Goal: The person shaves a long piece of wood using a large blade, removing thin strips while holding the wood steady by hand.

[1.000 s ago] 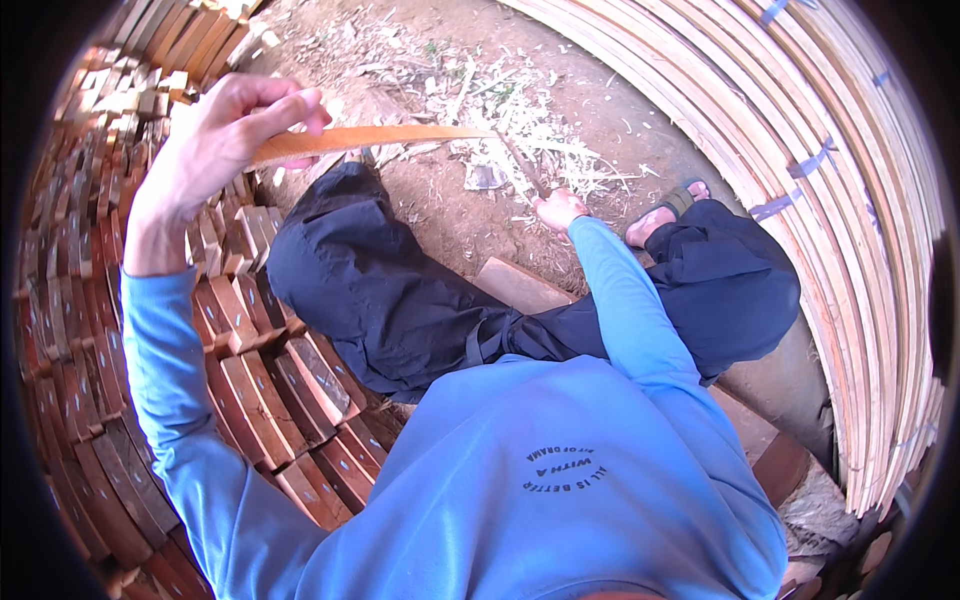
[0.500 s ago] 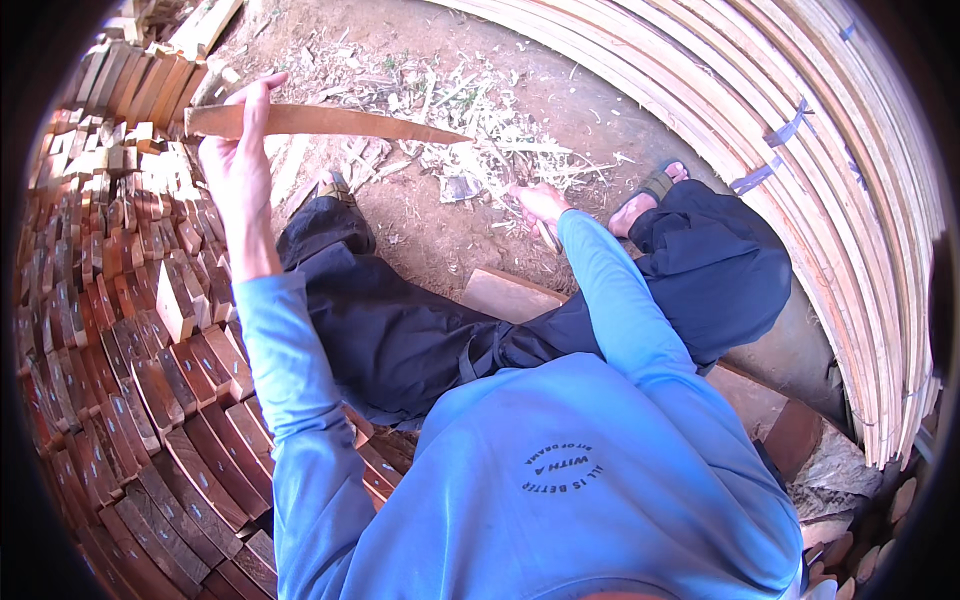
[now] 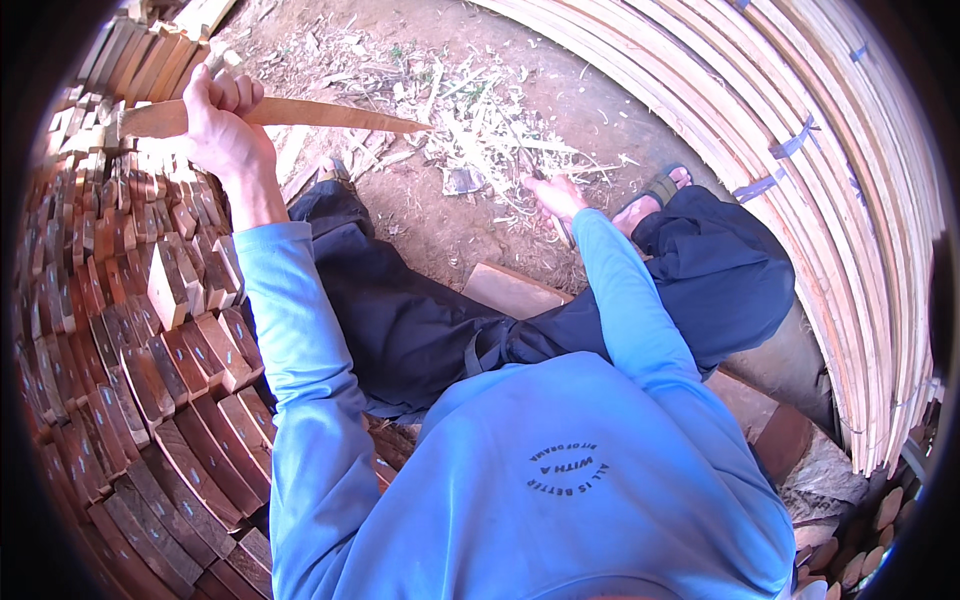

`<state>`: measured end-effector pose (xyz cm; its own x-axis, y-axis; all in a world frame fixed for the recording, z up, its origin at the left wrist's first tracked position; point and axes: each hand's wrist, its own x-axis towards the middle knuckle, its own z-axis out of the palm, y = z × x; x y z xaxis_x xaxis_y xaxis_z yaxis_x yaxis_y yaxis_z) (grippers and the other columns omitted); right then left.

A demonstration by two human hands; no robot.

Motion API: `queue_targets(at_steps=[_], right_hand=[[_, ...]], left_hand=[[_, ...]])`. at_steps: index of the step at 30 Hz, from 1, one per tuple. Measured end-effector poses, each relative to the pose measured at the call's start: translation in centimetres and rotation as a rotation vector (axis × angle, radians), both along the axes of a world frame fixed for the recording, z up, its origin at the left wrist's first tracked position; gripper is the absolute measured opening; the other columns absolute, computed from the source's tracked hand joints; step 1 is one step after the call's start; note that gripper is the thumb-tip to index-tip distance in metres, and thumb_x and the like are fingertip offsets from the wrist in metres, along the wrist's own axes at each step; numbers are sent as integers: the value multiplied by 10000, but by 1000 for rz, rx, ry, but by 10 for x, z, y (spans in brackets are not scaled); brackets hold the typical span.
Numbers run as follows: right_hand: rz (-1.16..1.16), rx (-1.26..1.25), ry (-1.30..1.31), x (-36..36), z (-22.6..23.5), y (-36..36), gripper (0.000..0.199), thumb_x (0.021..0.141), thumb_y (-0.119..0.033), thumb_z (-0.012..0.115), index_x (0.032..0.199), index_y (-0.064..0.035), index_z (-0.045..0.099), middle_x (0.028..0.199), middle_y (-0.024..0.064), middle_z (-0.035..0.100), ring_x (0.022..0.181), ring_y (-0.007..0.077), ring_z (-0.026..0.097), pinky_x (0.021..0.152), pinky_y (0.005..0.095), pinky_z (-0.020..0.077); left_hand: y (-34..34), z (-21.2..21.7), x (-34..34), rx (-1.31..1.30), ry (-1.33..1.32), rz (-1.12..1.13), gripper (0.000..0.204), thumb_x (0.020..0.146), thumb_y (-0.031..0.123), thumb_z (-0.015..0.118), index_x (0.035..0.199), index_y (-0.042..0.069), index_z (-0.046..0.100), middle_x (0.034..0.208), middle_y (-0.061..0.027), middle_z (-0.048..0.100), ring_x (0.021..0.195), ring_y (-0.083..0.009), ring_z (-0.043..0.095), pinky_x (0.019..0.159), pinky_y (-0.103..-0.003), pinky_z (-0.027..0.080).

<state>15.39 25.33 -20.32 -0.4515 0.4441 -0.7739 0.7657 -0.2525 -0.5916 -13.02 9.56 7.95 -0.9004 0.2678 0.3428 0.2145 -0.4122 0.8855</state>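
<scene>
My left hand (image 3: 230,130), raised at the upper left, has its fingers curled round a flat, reddish-brown wooden slat (image 3: 335,114). The slat narrows to a point toward the middle of the view, and its wide, blunt end sticks out on the left over stacked wood. Lower and to the right, my right hand (image 3: 556,198) is closed beside my right knee. A thin, pale edge of something shows just below that hand, but its kind is too small to make out. The two hands are well apart, and the slat's tip does not touch the right hand.
Short wooden blocks (image 3: 190,420) are piled along the left. Long, pale bent boards (image 3: 700,110), tied with strips, curve along the right. Wood shavings (image 3: 490,130) lie on the dirt floor between my sandalled feet. A wooden block (image 3: 512,288) lies by my legs.
My left hand has moved left with the slat, and its fingers now wrap round it where one finger stuck out before. The right hand has shifted slightly right.
</scene>
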Motion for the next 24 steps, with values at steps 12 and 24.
queue_targets(at_steps=[12, 24], right_hand=[[134, 62, -56, 0, 19, -10, 518, 880, -486, 688, 735, 3, 598, 649, 82, 568, 560, 182, 566, 482, 356, 459], [15, -137, 95, -13, 5, -12, 498, 974, -533, 557, 932, -37, 535, 656, 18, 508, 495, 110, 461, 438, 303, 406]], left_hand=[[8, -25, -1, 95, 37, -97, 386, 935, 100, 555, 629, 111, 320, 549, 19, 261, 483, -112, 245, 483, -312, 280], [11, -26, -9, 49, 47, 12, 377, 959, 116, 528, 648, 119, 316, 550, 11, 280, 496, -127, 283, 505, -326, 322]])
